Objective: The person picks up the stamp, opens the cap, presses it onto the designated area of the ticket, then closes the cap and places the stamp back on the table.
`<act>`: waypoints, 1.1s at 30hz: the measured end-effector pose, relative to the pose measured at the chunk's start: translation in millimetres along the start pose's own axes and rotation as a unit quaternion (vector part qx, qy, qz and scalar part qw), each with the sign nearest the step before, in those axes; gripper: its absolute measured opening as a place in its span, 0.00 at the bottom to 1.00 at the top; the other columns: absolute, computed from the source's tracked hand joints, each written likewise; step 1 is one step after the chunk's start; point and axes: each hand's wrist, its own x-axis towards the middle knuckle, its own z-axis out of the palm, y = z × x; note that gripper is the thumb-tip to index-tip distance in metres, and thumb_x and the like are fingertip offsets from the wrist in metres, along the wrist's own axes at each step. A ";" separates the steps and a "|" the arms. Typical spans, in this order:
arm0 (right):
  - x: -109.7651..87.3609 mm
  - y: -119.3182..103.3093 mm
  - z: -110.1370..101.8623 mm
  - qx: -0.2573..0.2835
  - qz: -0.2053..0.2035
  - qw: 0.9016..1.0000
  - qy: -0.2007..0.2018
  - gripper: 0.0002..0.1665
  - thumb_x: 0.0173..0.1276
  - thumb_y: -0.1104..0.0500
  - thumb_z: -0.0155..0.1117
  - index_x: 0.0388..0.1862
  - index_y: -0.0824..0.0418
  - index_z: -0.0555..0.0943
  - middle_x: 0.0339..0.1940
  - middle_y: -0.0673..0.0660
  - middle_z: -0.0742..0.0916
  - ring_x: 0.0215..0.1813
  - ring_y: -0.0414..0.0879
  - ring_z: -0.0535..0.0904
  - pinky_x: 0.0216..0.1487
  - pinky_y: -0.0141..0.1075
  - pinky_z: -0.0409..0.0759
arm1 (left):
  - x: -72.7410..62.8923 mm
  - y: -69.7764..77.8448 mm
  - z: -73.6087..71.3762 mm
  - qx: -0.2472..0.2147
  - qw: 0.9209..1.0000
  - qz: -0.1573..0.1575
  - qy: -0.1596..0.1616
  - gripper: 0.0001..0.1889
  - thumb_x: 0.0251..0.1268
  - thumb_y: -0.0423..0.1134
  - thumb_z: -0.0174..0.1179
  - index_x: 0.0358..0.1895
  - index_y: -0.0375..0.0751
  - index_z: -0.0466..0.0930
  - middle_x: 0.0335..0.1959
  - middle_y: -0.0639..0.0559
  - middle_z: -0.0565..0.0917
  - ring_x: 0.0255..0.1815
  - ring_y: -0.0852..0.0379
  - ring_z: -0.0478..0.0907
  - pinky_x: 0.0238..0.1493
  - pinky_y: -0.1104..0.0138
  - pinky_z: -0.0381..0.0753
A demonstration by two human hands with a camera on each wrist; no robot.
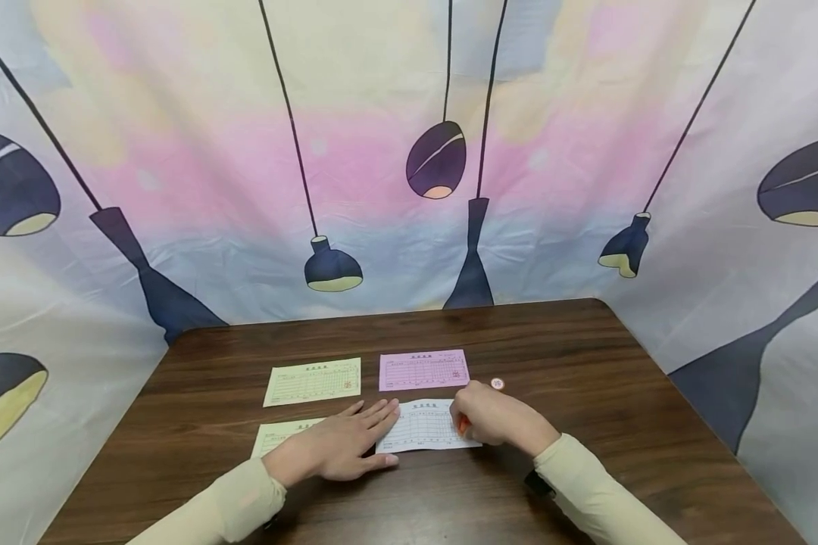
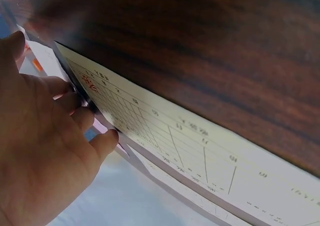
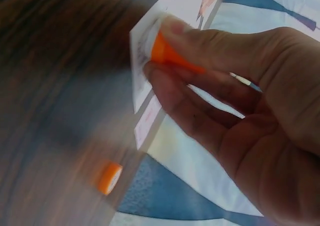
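A white printed form slip [image 1: 419, 428] lies on the table in front of me. My left hand [image 1: 351, 443] rests over its left edge with fingers straight and spread. Between thumb and fingertips, my right hand [image 1: 497, 416] pinches an orange stamp [image 3: 167, 53], its lower end right at the right part of the white slip. Behind the right hand lies a small round orange cap [image 3: 111, 178] with a pale marked top. Partly under the left forearm and hand in the head view is a yellow slip [image 1: 279, 437], whose red seal mark shows in the left wrist view.
Another yellow slip [image 1: 313, 381] and a pink slip [image 1: 424, 370], both bearing red seal marks, lie farther back on the dark wooden table [image 1: 627, 424]. A curtain [image 1: 382, 250] printed with hanging lamps surrounds the table's far side and flanks.
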 end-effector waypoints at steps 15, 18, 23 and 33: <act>0.8 4.9 0.8 0.001 0.010 1.000 -0.002 0.13 0.58 0.73 0.76 0.23 0.56 0.87 0.20 0.44 0.82 0.24 0.35 0.70 0.26 0.27 0.73 | 1.7 -0.2 -2.5 -0.001 1.000 0.005 0.008 0.45 0.79 0.73 0.38 0.87 0.49 0.48 0.89 0.53 0.49 0.90 0.52 0.49 0.88 0.46 0.53; 2.0 4.5 1.5 0.002 0.011 1.000 -0.012 0.11 0.60 0.70 0.78 0.25 0.55 0.88 0.22 0.44 0.83 0.25 0.35 0.71 0.29 0.26 0.74 | 0.6 -1.8 -0.7 -0.004 1.000 0.002 0.004 0.45 0.79 0.73 0.38 0.87 0.50 0.48 0.89 0.54 0.48 0.90 0.52 0.49 0.88 0.45 0.52; 6.6 4.7 -0.9 0.004 0.015 1.000 -0.021 0.12 0.61 0.67 0.80 0.24 0.54 0.87 0.23 0.43 0.83 0.26 0.35 0.72 0.30 0.27 0.75 | -0.4 -4.8 -3.4 -0.009 1.000 -0.008 -0.001 0.44 0.80 0.72 0.39 0.87 0.51 0.48 0.89 0.55 0.47 0.90 0.53 0.48 0.89 0.46 0.51; 5.3 6.1 -3.4 0.019 0.030 0.999 -0.040 0.12 0.59 0.66 0.82 0.24 0.53 0.86 0.23 0.42 0.83 0.26 0.35 0.73 0.31 0.27 0.76 | 2.8 -0.4 -2.8 -0.013 1.000 -0.001 0.001 0.44 0.79 0.72 0.39 0.87 0.49 0.50 0.89 0.54 0.49 0.90 0.52 0.49 0.88 0.46 0.54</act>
